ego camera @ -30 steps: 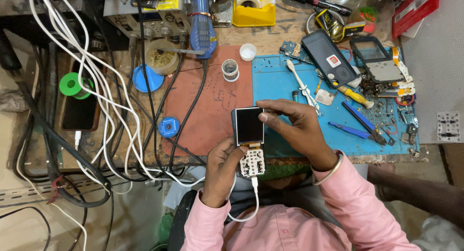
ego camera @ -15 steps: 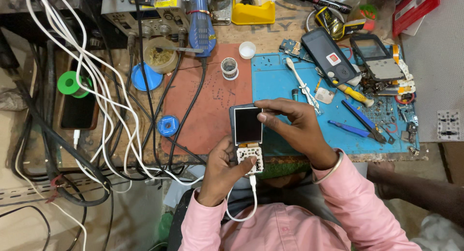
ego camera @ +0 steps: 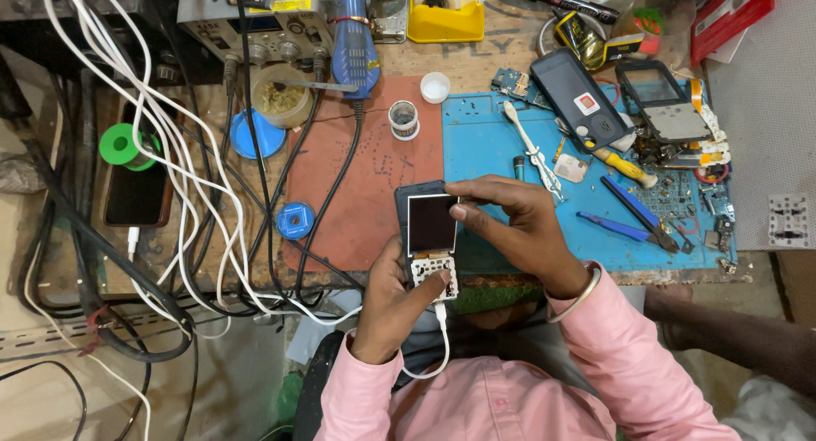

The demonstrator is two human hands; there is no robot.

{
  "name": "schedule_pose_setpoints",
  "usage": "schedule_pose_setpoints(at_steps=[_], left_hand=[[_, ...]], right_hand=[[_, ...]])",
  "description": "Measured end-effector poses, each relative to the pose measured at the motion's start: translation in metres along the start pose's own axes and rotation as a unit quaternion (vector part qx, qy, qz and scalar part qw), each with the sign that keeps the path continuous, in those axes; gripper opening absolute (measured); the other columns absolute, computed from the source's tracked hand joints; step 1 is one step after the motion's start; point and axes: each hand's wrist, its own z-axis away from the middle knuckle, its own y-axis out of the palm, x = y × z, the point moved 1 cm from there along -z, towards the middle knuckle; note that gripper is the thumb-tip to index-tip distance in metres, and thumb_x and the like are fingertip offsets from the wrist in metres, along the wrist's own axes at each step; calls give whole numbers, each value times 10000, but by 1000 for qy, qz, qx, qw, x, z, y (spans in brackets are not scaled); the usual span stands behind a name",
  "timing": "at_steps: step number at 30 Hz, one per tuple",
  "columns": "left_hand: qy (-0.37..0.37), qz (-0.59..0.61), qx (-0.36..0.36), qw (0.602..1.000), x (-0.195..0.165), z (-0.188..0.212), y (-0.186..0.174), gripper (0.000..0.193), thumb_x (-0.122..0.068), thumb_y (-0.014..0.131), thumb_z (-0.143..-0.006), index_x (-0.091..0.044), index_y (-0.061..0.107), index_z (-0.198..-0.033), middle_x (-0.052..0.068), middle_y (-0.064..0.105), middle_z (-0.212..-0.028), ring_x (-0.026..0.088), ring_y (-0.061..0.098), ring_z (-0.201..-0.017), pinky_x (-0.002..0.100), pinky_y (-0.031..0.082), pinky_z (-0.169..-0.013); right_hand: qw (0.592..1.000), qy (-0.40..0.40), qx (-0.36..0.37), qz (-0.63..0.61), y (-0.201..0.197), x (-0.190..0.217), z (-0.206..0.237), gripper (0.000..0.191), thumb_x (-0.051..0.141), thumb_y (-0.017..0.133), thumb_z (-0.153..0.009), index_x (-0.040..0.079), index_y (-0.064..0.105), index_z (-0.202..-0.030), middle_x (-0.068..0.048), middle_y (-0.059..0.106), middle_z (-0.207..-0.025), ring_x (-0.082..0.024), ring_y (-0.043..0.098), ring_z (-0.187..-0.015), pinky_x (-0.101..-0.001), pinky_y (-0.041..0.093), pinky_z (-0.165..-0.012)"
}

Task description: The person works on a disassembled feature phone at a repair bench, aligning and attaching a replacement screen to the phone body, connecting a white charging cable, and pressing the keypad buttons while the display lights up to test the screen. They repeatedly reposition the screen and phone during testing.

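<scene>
Hands meet over the front edge of the workbench, both gripping a small opened keypad phone with a dark screen and a bare white keypad board (ego camera: 429,237). The left hand (ego camera: 393,301) closes around its lower end from below, thumb pressed on the white keypad part, where a thin white cable (ego camera: 442,339) plugs into the bottom. The right hand (ego camera: 518,228) curls over the top, fingers (ego camera: 480,189) along the upper edge and thumb on the screen's right side. The phone sits above the seam between a rust-red rubber mat (ego camera: 365,178) and a blue silicone repair mat (ego camera: 484,144). On the blue mat lie a white plastic brush (ego camera: 531,148), a dark phone back shell (ego camera: 578,97) and blue-handled tweezers (ego camera: 614,227). A bundle of white and black cables (ego camera: 170,169) crosses the bench at the left.
</scene>
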Motion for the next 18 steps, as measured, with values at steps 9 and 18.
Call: schedule_pose_setpoints(at_steps=[9, 18], left_hand=[[-7, -18, -5, 1000, -1, 3, -1, 393, 65, 669, -878, 17, 558, -1251, 54, 686, -1009, 94, 654, -865, 260, 540, -752], [-2, 13, 2, 1000, -4, 3, 3, 473, 73, 654, -870, 5, 516, -1317, 44, 667, -1033, 85, 638, -886, 256, 535, -761]], right_hand=[[1000, 7, 6, 11, 1, 1, -2, 257, 66, 756, -942, 12, 740, -1193, -99, 764, -1050, -150, 705, -965, -288, 556, -882], [1000, 8, 9, 4, 2, 1, -3, 258, 70, 756, -945, 15, 740, -1196, -98, 763, -1066, -152, 704, -980, -289, 556, -895]])
